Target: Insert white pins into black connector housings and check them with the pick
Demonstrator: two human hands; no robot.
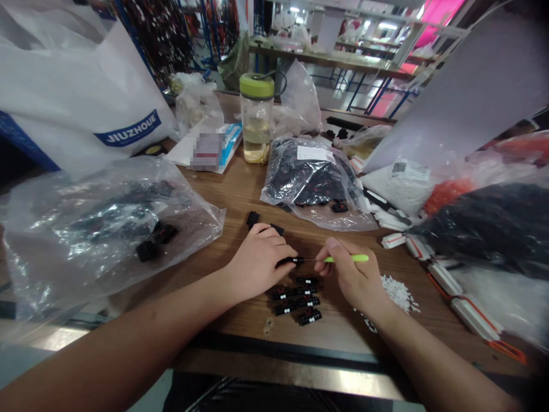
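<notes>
My left hand (262,257) is closed around a small black connector housing (291,260), most of it hidden by the fingers. My right hand (354,272) grips a thin metal pick with a lime-green handle (347,258). The pick's shaft points left, its tip at or close to the connector's end; contact is too small to tell. Just below the hands lie several black connectors (307,301) with small white pieces in their faces. Beside my right wrist is a pile of tiny white plugs (398,293). Other black parts (253,218) lie behind my left hand.
A clear bag of black connectors (306,174) lies ahead, another plastic bag (111,223) to the left. A lidded bottle (256,120) and booklets (231,143) stand farther back. White strip pieces with orange bands (472,317) and more bags (480,229) line the right side.
</notes>
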